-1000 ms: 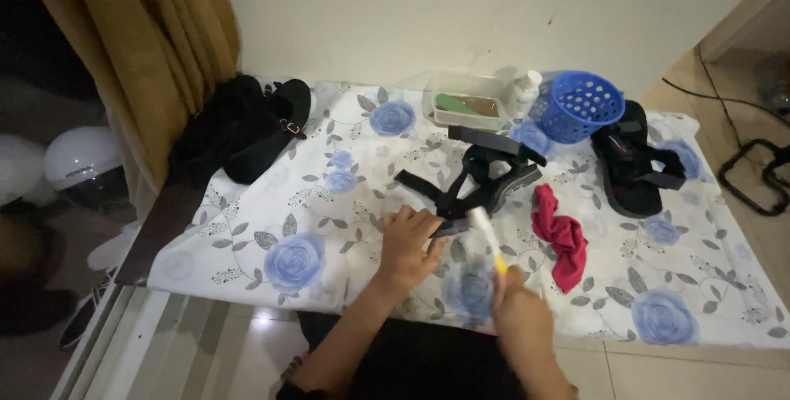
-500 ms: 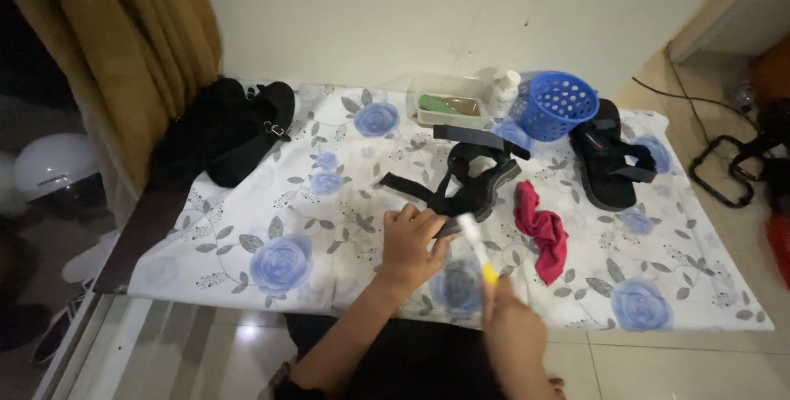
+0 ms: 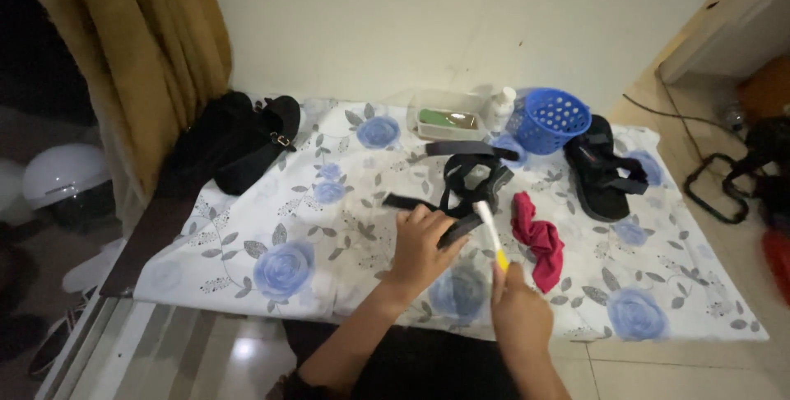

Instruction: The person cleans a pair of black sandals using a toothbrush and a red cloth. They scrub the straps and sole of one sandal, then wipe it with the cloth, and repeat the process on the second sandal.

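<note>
White cloth printed with blue roses and grey leaves (image 3: 288,227) covers a low surface set against a plain pale wall, with a mustard-yellow curtain (image 3: 156,46) hanging at the left and glossy floor tiles along the near edge. Near the middle of the cloth lies a black strappy sandal (image 3: 469,182), its loose straps splayed outward. The left hand (image 3: 424,244) rests on the near end of that sandal, fingers curled down over a strap and pressing it to the cloth. Just beside it, the right hand (image 3: 518,313) is closed in a fist around the yellow handle of a slim white-and-yellow toothbrush (image 3: 490,231), which stands tilted with its pale head leaning toward the sandal strap; whether the bristles touch the strap cannot be told. A crumpled magenta rag (image 3: 539,239) lies just right of the brush. Further right, a second black strappy sandal (image 3: 605,169) sits apart from the first. At the back edge stand a round blue perforated plastic basket (image 3: 547,120), a small white bottle (image 3: 500,108) touching or nearly touching it, and a clear rectangular plastic tub (image 3: 448,116) with something green inside. A heap of black bags or shoes (image 3: 234,141) occupies the far-left corner, and a white helmet (image 3: 62,174) sits off the cloth at the left.
</note>
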